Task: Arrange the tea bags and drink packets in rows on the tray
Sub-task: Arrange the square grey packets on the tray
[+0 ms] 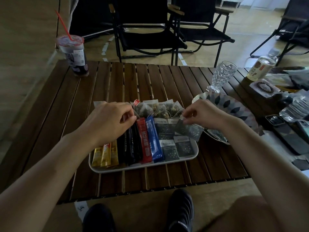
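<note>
- The right hand (199, 113) pinches the top corner of a dark sachet (189, 132) between thumb and forefinger, tilted over the tray's right edge.
- The left hand (108, 118) curls its fingers over the tops of the black stick packets (132, 146); I cannot tell whether it grips 1.
- The white tray (143, 166) holds 3 yellow sticks (105, 154), the black ones, 1 red stick (145, 143), 1 blue stick (154, 139) and more dark sachets (169, 149), with mesh tea bags (160, 108) behind.
- It sits on a slatted wooden table (66, 114), a patterned plate (234, 108) just beside.
</note>
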### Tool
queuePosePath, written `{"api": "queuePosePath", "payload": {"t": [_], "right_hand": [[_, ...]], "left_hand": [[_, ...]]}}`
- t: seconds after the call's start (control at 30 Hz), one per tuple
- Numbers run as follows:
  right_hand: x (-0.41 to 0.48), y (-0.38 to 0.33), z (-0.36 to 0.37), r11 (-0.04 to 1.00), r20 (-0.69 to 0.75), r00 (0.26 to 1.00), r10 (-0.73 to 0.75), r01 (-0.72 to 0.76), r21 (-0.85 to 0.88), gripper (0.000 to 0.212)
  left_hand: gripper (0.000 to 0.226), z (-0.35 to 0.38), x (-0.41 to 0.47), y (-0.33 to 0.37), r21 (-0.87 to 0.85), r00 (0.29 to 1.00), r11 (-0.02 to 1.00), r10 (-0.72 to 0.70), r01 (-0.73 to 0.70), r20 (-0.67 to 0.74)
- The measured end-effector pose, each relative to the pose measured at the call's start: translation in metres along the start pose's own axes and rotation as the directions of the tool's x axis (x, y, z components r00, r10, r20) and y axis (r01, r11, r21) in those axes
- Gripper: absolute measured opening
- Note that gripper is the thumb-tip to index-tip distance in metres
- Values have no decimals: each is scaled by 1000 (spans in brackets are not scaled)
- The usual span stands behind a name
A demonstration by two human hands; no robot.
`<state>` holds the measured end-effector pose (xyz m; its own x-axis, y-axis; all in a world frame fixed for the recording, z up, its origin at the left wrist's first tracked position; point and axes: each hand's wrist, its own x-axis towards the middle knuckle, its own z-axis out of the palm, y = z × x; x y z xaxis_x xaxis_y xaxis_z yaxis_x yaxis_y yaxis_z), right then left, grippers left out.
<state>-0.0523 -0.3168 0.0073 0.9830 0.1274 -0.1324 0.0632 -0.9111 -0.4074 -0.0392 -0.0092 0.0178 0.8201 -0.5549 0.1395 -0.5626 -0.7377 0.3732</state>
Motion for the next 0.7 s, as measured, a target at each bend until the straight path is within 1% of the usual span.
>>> {"api": "queuePosePath", "payload": {"t": [0.17, 0.3, 0.33, 0.4, 0.47, 0.57, 0.63, 0.7], "right_hand": [[9, -9, 9, 993, 1, 999, -42, 42, -114, 17], [15, -12, 17, 981, -76, 995, -60, 45, -188, 27], [15, -12, 16, 984, -98, 993, -59, 42, -174, 27], [14, -11, 13, 992, -122, 990, -69, 54, -116, 19], [11, -12, 13, 995, -91, 993, -70, 63, -79, 12], [8, -12, 18, 992, -11, 997, -75, 73, -105, 14], [7, -11, 16, 992, -17, 998, -60, 58, -110, 15], [5, -11, 10, 996, -58, 996, -62, 58, -74, 14]], "left_hand": [[19, 0, 2, -1, -1, 1000, 1000, 1, -1, 5], [24, 0, 3, 1, -3, 1000, 1000, 17, -17, 18], [23, 0, 3, 1, -4, 1000, 1000, 17, -17, 20], [21, 0, 3, 2, 3, 1000, 1000, 16, -16, 19], [20, 2, 3, 2, 19, 1000, 1000, 16, -17, 17], [19, 3, 3, 2, 31, 1000, 999, 17, -17, 6], [18, 3, 2, 3, 31, 1000, 999, 16, -16, -1], [17, 3, 2, 4, 28, 1000, 1000, 13, -13, -3]]}}
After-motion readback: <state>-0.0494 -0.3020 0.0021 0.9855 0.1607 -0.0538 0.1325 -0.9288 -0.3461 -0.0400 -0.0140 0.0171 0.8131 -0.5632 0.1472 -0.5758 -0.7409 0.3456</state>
